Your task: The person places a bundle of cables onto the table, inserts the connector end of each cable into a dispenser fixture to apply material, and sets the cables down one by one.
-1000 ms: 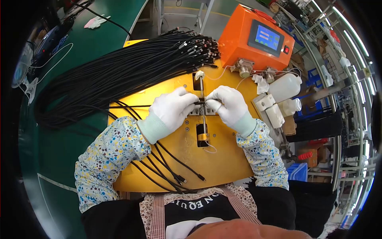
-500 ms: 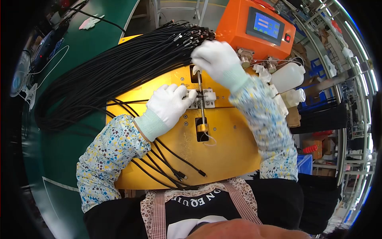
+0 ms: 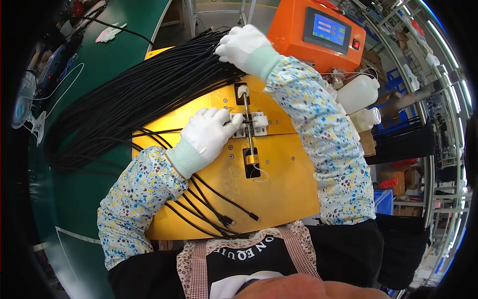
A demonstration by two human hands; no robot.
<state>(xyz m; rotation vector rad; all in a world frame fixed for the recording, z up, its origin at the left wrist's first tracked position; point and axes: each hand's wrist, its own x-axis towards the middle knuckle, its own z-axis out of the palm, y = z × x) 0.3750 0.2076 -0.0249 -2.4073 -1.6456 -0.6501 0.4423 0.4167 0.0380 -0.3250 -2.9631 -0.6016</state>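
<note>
My left hand (image 3: pixel 205 133), in a white glove, is closed at the small metal-and-white clamp fixture (image 3: pixel 256 124) on the yellow plate. A black cable (image 3: pixel 172 130) runs from the left into its grip; the fingers hide its end. My right hand (image 3: pixel 243 47), also gloved, lies over the far end of a thick bundle of black cables (image 3: pixel 134 94). Its fingers are curled down against the bundle, and whatever they hold is hidden. A metal rod (image 3: pixel 249 119) with a white hooked tip crosses the fixture. Several loose cables with plugs (image 3: pixel 226 220) lie nearer my body.
The yellow plate (image 3: pixel 279 194) rests on a green table (image 3: pixel 74 199). An orange machine with a lit screen (image 3: pixel 326 32) stands at the back right. Beside it are a white plastic bottle (image 3: pixel 358 94) and a smaller open bottle (image 3: pixel 367 118). A glove (image 3: pixel 109 33) lies at the far left.
My right hand has moved up and left, from above the rod's hooked tip to the end of the cable bundle, covering the plugs there. My left hand stays at the fixture.
</note>
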